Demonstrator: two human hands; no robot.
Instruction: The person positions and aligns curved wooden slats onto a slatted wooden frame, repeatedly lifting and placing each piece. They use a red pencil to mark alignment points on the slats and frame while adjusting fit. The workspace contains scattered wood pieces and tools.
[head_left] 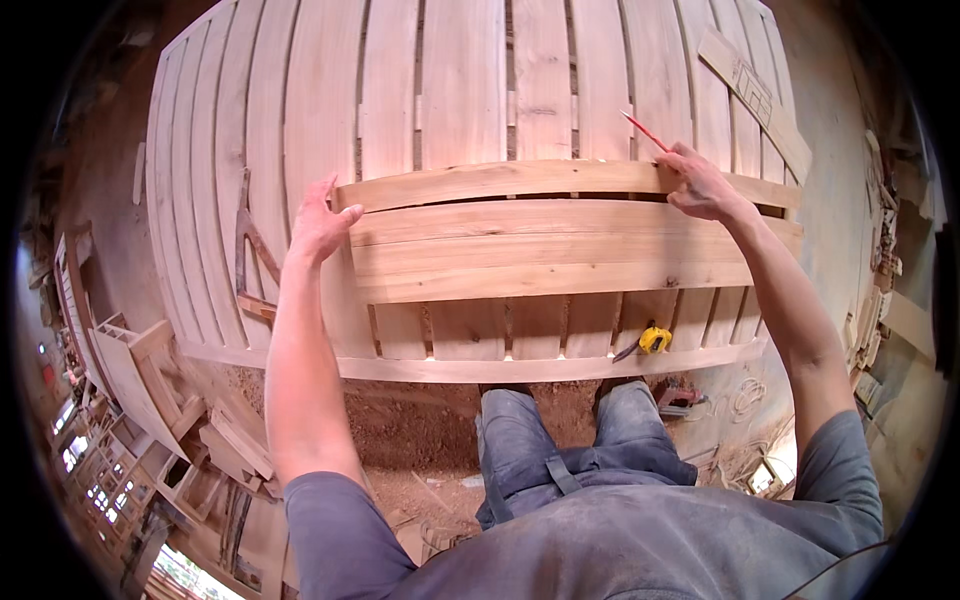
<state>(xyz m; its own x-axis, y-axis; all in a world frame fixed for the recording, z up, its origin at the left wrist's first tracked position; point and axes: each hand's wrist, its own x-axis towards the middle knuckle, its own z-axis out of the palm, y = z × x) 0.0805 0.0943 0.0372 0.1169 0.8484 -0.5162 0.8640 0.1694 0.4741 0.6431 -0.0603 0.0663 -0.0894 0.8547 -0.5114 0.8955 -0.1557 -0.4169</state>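
Note:
A narrow wooden board [500, 180] lies across a row of pale planks, with a dark gap between it and several stacked boards [560, 245] on its near side. My left hand [325, 220] is against the left ends of these boards, thumb and fingers apart. Closed around a red pencil [645, 131], my right hand [697, 183] rests at the right part of the narrow board. The pencil's tip points up and left. Underneath, the slatted planks [465, 80] form a wide panel; the crosswise boards cover part of it.
A wooden try square [245, 250] lies left of my left forearm. Near the panel's front edge sits a yellow tape measure [655, 339]. A loose board with drawn lines [755, 100] lies at the far right. Wooden frames [150, 380] stand at the left; a nail gun [680, 397] lies on the floor.

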